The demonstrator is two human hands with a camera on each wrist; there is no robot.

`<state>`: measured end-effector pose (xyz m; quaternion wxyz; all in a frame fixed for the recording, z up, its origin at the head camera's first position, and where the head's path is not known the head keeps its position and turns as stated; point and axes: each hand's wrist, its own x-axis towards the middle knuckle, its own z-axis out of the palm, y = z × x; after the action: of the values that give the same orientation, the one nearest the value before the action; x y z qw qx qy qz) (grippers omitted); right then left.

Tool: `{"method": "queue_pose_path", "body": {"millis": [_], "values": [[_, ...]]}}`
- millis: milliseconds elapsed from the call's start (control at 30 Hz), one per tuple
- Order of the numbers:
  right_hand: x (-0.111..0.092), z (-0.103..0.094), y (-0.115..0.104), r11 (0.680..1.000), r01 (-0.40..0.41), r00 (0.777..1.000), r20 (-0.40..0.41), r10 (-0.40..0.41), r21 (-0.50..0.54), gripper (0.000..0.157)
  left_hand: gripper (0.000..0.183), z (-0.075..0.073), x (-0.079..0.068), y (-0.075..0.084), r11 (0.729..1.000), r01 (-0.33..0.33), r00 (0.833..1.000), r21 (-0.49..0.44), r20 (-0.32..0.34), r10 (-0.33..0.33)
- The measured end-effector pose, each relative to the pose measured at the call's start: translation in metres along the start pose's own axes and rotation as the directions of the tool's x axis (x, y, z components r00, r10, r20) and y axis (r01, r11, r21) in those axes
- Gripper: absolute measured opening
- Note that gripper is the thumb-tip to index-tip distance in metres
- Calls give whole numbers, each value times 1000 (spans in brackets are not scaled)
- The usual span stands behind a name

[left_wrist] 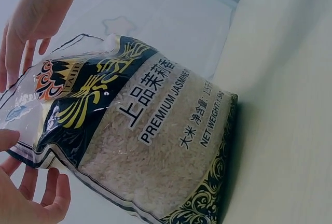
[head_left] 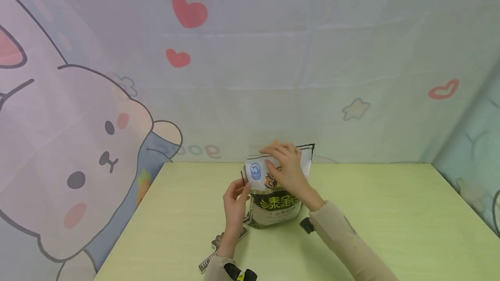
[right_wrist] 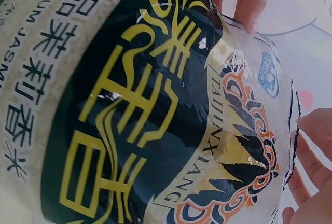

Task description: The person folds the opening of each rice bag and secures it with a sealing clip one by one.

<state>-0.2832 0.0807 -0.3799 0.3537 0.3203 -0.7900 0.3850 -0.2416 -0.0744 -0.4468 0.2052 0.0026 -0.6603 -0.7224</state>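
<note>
L hand (head_left: 234, 205) pinches the upper L edge of a clear plastic rice bag (head_left: 275, 205) w/ black-&-yellow print, prob. bc its slack top would flop unheld; R hand (head_left: 289, 170), fingers loosely extended & thumb apart, is at the top edge, contact unclear. Bag's btwn both hands, rice-filled base down on the pale yellow-green table (head_left: 375, 216), prob. for stability.

In front of me, the pale yellow-green flat tabletop (head_left: 371, 229) carries a clear plastic rice bag with black-and-yellow print (head_left: 275, 214), standing on its base; a black-and-white patterned strip (head_left: 206, 264) lies nearby, partly hidden by my left forearm (head_left: 229, 244).
</note>
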Motion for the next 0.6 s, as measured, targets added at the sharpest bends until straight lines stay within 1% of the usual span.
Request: {"method": "queue_pose_path", "body": {"millis": [233,400,600], "values": [[5,-1,1,999,-42,995,86,41,10,24,17,5,4,1,1000,-17,1000,-1,0,17],[7,-2,0,998,-60,992,115,58,13,20,19,8,7,3,1000,13,1000,-24,7,-12],[12,-2,0,997,-80,989,124,81,-9,15,21,9,11,8,997,67,998,-46,-6,-67]]}}
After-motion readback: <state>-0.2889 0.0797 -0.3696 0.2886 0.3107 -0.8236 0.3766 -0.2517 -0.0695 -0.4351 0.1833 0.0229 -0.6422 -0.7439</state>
